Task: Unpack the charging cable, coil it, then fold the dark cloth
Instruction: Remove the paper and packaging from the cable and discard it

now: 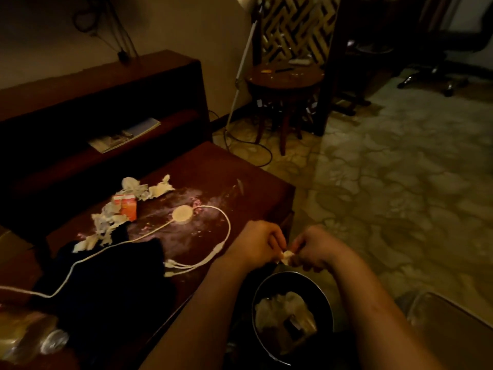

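On the table [240, 177], the cable [228, 225] runs across the cloth [120, 284] at near left, the box [128, 205] lies behind them, and the bin [320, 297] stands right of the table, under the scrap [286, 256] pinched between the left hand [256, 244] and the right hand [317, 249].

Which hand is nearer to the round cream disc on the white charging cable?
Left. The left hand sits right of the round cream disc; the right hand is farther right, above the dark round bin. Both pinch a small white scrap.
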Motion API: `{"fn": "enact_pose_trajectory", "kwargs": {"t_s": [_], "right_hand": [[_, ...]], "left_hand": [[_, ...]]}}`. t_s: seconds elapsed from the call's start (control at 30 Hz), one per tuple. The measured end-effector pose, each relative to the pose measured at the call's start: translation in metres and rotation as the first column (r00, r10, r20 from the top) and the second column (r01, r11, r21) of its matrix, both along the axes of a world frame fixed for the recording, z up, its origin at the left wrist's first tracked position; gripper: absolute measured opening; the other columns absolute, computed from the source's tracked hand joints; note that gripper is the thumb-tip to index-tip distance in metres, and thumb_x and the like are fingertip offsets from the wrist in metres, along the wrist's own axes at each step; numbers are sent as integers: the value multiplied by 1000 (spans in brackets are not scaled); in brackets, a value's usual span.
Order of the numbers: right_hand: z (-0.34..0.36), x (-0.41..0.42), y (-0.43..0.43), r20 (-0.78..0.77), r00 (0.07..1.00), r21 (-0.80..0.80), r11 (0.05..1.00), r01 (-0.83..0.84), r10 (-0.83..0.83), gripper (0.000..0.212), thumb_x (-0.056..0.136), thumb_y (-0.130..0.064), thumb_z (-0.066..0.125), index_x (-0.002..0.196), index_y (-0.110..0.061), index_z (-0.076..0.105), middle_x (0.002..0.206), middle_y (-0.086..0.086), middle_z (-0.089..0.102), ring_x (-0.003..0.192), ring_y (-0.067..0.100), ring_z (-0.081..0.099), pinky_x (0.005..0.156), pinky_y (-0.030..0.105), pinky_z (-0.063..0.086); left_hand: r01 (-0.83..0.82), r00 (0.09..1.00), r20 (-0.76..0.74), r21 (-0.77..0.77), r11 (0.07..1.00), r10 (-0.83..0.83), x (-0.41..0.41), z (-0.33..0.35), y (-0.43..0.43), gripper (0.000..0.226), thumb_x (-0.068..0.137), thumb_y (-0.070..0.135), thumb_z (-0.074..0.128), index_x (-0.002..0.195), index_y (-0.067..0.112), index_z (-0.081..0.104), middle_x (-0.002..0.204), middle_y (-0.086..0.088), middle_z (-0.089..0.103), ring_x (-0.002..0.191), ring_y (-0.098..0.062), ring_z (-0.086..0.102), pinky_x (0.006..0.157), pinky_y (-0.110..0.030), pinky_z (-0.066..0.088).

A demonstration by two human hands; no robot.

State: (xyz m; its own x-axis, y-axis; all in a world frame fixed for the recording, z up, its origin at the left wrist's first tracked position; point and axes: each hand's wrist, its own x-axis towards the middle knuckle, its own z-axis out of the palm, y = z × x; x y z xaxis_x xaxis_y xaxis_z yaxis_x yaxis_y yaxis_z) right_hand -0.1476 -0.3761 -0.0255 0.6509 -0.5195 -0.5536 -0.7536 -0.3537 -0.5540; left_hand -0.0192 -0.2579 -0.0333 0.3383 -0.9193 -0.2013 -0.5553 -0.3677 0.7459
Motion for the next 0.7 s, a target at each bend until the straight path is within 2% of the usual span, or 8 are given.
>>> {"fn": "enact_pose_trajectory", "kwargs": {"t_s": [0.07,0.17,0.27,0.33,0.43,0.53,0.6,0.7], "right_hand": [[-1,-10,-8,-134,990,-7,999,-41,39,13,85,-7,77,96,-13,72,66,-2,59,56,8,53,36,14,36],[-5,-17,-9,-259,961,27,995,-91,95,30,90,-13,74,118,-9,66,83,-1,59,81,16,61,52,20,44],[-13,-21,-17,-173,985,-24,999,-25,20,23,88,-9,73,111,-9,72,85,2,63,68,12,56,53,20,42],[-20,-25,-19,-12,996,-28,996,85,-86,12,84,-7,76,95,-12,77,73,-2,65,57,7,53,51,19,41],[-22,-17,-8,288,944,37,987,154,-158,8,80,-11,83,82,-16,78,58,-6,64,49,4,52,49,19,40],[-7,20,21,481,867,37,991,128,-130,13,78,-21,87,87,-21,78,66,-3,71,52,0,60,56,21,47],[3,49,41,562,822,3,994,114,-96,16,78,-24,87,92,-26,79,75,-5,75,66,-1,68,63,18,53],[8,96,69,638,768,-35,994,104,-57,14,81,-24,85,94,-27,80,81,-11,76,78,-5,69,70,11,53]], "left_hand": [[81,997,13,50,995,-82,-18,-13,-15,17,77,-2,78,87,10,73,80,-8,76,71,-11,72,70,-23,58],[220,972,48,177,959,-232,-33,-28,-23,25,77,-1,80,98,12,74,93,-6,77,87,-16,73,77,-25,55],[261,956,71,231,937,-283,-34,-32,-23,31,78,5,83,107,13,75,103,-6,76,92,-16,73,80,-26,58],[185,982,3,195,963,-189,-32,-23,-17,20,85,4,75,103,12,76,94,-11,77,82,-22,75,71,-28,62],[-99,993,-62,40,994,101,-13,5,2,13,94,9,63,91,16,74,75,-10,75,63,-25,72,56,-29,60],[-398,867,234,-204,894,440,38,18,39,17,91,16,62,84,25,74,75,1,75,60,-12,66,57,-15,47],[-515,735,340,-284,809,587,75,13,65,10,92,26,65,87,32,72,86,8,73,72,-7,64,65,-17,48],[-584,619,494,-231,779,610,120,-4,93,20,99,33,58,109,25,73,134,2,61,120,-21,56,97,-38,51]]}}
